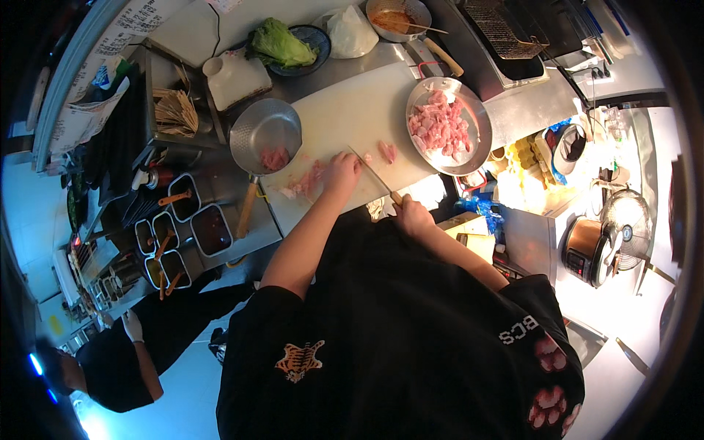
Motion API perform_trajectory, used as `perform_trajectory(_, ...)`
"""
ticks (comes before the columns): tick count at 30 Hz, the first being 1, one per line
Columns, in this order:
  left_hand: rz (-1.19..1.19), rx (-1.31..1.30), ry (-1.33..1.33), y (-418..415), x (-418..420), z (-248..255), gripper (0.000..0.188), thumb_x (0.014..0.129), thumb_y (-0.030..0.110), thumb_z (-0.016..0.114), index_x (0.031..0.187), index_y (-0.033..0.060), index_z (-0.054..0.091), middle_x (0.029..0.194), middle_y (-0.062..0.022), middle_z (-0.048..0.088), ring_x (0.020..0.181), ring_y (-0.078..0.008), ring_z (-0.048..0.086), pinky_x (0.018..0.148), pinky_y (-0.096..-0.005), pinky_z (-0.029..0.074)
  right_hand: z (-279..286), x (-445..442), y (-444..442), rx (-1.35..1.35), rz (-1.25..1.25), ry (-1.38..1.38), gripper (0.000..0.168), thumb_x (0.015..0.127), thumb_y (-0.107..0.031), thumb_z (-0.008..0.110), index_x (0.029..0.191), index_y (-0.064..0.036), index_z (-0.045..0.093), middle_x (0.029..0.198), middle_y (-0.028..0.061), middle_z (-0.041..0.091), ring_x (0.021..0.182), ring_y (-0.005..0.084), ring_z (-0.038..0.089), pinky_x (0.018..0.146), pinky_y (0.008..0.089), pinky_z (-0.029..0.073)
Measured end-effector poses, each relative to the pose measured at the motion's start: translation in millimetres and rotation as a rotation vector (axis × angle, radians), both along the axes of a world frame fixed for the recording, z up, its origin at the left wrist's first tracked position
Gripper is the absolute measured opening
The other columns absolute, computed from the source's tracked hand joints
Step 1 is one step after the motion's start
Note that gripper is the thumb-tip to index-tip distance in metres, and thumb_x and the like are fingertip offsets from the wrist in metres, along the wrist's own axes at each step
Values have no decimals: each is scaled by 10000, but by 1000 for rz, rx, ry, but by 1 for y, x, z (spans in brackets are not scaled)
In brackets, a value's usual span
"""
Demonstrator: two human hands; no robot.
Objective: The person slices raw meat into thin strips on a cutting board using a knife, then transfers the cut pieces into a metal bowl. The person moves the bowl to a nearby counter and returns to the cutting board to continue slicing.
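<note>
My right hand [413,217] grips the wooden handle of a kitchen knife [377,177], whose blade slants up and left across a white cutting board [335,113]. Close to the blade's tip, my left hand [342,171] rests on the board with its fingers curled down; what lies under them is hidden. Left of that hand are raw meat scraps [305,181]. A small raw meat piece [388,152] lies to the right of the blade. Cut pink meat [440,124] is heaped in a round metal pan [481,124]. A dimpled metal saucepan [258,124] at the left holds a little meat [274,158].
Behind the board stand lettuce [280,44] on a dark plate [316,41], a white plastic bag [352,33] and a sauce pan [399,22]. Skewers [176,113] and sauce containers [212,230] are at left. A gloved co-worker [118,363] stands lower left.
</note>
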State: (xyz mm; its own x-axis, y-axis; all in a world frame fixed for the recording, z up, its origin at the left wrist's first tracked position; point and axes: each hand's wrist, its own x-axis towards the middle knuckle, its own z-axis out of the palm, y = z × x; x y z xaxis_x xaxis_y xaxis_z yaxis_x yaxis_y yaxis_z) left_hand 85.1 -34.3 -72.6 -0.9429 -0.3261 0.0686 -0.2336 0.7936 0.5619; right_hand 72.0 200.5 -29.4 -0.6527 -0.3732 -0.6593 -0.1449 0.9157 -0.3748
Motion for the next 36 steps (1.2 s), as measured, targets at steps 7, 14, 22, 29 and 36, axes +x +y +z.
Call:
perform_trajectory(7, -119, -172, 52, 13, 31, 11, 224, 813, 168, 675, 1007, 67, 624, 980, -106, 607, 937, -348, 610, 781, -470, 518, 16, -10, -31, -25, -7, 54, 414, 985, -388, 524, 1057, 20, 528, 941, 297, 678, 916, 458, 664, 803, 540, 527)
perform_trajectory(14, -82, -95, 3, 18, -20, 25, 268, 839, 163, 644, 1091, 74, 627, 1049, -113, 614, 993, -356, 604, 849, -465, 520, 21, -3, -7, -313, -222, 224, 378, 984, -361, 554, 999, 15, 533, 797, 322, 640, 779, 521, 627, 697, 571, 504)
perform_trajectory(22, 69, -189, -128, -44, 16, 20, 244, 821, 151, 666, 1060, 101, 660, 1104, -108, 618, 1060, -342, 580, 902, -445, 500, 18, 9, 20, -310, -214, 136, 377, 968, -360, 578, 973, 16, 551, 821, 313, 647, 832, 500, 630, 729, 558, 495)
perform_trajectory(29, -62, -202, -97, 0, 26, 53, 322, 795, 151, 686, 1110, 155, 620, 1115, -105, 616, 1035, -345, 589, 890, -453, 503, 16, 8, 16, -315, -242, 116, 385, 966, -360, 584, 949, 24, 558, 817, 316, 640, 832, 500, 625, 731, 553, 492)
perform_trajectory(36, -44, 64, -15, 17, -8, 16, 286, 819, 143, 679, 1087, 119, 585, 1063, -106, 606, 1006, -352, 599, 815, -466, 525, 27, -1, 16, -355, -272, 164, 372, 965, -349, 591, 945, 21, 552, 800, 317, 632, 811, 497, 627, 701, 561, 487)
